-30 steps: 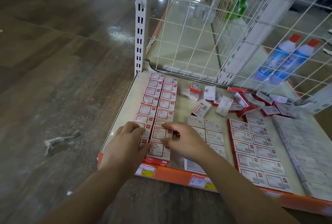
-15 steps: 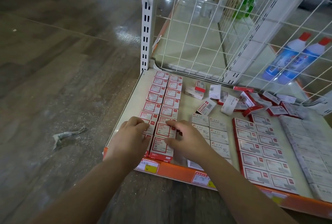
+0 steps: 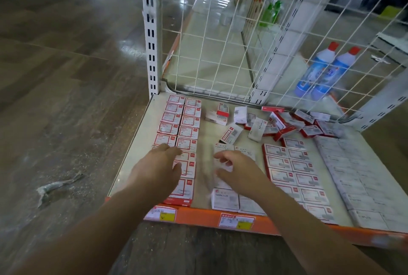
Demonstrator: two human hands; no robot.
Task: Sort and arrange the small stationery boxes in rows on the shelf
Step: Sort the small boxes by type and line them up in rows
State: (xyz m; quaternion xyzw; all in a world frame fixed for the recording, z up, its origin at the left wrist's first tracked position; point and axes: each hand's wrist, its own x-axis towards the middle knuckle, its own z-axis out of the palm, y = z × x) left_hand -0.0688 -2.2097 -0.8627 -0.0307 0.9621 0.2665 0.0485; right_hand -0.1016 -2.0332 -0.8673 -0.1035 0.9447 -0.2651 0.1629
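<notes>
red boxes: double row (image 3: 180, 124) down the left of the shelf (image 3: 136, 142), lying flat, labels up, edge to edge. Long sides run across the shelf; the row's long axis runs from the orange front lip (image 3: 198, 216) back toward the wire grid (image 3: 220, 54).
white boxes: shorter double row (image 3: 225, 199) just right of the red one, same lay, partly hidden under the right hand.
step: squaring up the front end of the red row, by my read.
left hand (image 3: 157, 169): fingers straight and flat on the front red boxes, pressing, gripping nothing.
right hand (image 3: 237, 172): over the white row, fingers loosely curled, motion-blurred; can't tell whether it holds anything or just touches.
loose pile (image 3: 276, 123): unsorted boxes at the back, tilted and on edge, pointing every way, well apart from both hands.
next: probably reach back for a loose box, turn it label up, long side across, butt it against a matching row.
other rows: red-trimmed block (image 3: 293, 171) and pale block (image 3: 362, 182) to the right, already laid out.
behind grid: two blue bottles (image 3: 320, 71).
</notes>
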